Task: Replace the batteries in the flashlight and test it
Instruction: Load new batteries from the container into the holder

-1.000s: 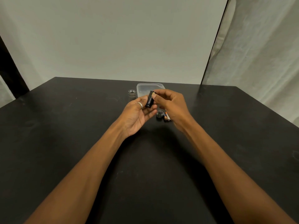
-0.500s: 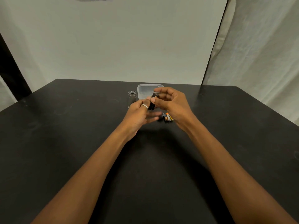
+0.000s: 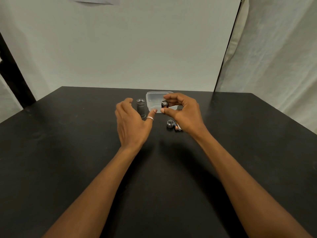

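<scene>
The left hand (image 3: 132,124) hovers with fingers (image 3: 127,102) spread, holding nothing, beside the upright flashlight tube (image 3: 141,108) on the dark surface (image 3: 68,134). The right hand (image 3: 185,112) pinches a black battery holder (image 3: 164,105) in front of a clear container (image 3: 152,100), above the cap (image 3: 170,124) and loose batteries (image 3: 177,127).

Both forearms (image 3: 96,191) are bare from frame edge to wrist, as is the R hand (image 3: 185,112). L hand (image 3: 130,122) wears one item: a plain silver-coloured ring (image 3: 150,118), a narrow smooth band w/ a bright sheen, sitting low on what looks like the thumb.
</scene>
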Demonstrator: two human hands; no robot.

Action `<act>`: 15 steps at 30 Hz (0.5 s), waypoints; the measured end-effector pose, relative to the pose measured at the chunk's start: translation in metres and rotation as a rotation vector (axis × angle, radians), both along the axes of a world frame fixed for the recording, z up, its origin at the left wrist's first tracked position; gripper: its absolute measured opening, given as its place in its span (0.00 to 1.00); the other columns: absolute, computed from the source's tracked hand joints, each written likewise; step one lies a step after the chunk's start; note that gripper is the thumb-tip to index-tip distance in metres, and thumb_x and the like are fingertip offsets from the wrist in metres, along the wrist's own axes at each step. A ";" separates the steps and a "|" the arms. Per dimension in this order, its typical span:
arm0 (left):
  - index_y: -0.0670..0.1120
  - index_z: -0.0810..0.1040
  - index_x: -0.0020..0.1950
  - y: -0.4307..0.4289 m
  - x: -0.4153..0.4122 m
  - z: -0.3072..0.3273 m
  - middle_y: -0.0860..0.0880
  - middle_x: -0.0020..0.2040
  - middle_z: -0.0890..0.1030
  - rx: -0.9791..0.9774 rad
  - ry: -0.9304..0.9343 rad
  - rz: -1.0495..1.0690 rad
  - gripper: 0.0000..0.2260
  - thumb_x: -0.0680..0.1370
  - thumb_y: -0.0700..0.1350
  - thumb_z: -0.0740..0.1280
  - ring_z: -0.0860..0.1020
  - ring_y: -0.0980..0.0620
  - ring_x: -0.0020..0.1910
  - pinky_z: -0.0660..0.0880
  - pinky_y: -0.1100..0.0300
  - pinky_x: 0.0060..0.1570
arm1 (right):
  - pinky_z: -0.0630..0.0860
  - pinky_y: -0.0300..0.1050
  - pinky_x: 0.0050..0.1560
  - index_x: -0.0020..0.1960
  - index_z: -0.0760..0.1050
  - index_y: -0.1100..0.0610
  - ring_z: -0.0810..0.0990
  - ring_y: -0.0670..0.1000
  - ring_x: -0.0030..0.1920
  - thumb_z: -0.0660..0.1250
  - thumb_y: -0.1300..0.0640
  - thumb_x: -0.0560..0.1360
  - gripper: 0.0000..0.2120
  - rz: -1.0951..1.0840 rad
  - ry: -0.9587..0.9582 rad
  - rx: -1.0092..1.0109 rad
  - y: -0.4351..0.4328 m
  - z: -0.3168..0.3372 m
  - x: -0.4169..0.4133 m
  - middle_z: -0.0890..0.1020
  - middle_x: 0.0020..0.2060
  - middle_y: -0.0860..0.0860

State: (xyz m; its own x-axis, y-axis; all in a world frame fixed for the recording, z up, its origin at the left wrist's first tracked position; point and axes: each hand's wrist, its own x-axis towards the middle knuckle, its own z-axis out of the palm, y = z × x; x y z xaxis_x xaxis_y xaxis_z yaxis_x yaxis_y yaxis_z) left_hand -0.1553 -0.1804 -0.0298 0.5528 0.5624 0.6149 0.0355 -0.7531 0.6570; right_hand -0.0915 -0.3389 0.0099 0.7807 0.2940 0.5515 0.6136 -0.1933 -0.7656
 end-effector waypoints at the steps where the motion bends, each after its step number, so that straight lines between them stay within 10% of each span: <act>1: 0.43 0.64 0.73 0.001 0.002 -0.001 0.43 0.69 0.71 -0.022 0.038 -0.018 0.39 0.72 0.63 0.74 0.72 0.44 0.66 0.75 0.51 0.57 | 0.80 0.34 0.46 0.58 0.83 0.52 0.84 0.40 0.50 0.81 0.60 0.69 0.18 -0.005 -0.005 -0.002 0.000 0.000 0.000 0.86 0.50 0.44; 9: 0.45 0.74 0.61 0.008 0.007 -0.002 0.46 0.53 0.82 -0.053 0.268 -0.016 0.17 0.80 0.56 0.69 0.81 0.42 0.53 0.78 0.49 0.48 | 0.83 0.42 0.55 0.55 0.83 0.53 0.86 0.45 0.50 0.79 0.60 0.71 0.14 -0.017 0.121 0.117 0.000 -0.002 0.005 0.87 0.47 0.48; 15: 0.49 0.77 0.57 0.003 0.002 0.000 0.51 0.48 0.79 0.055 0.127 -0.138 0.11 0.79 0.53 0.71 0.78 0.49 0.45 0.74 0.53 0.42 | 0.82 0.43 0.55 0.54 0.81 0.61 0.88 0.53 0.52 0.75 0.65 0.75 0.09 0.131 0.487 0.566 -0.004 0.005 0.003 0.88 0.46 0.55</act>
State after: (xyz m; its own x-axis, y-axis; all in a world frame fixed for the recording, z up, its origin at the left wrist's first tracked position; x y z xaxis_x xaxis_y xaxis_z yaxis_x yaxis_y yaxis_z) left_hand -0.1536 -0.1771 -0.0298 0.6976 0.4432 0.5629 0.0095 -0.7913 0.6114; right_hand -0.0887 -0.3424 0.0151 0.9529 0.1754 0.2474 0.1715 0.3610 -0.9167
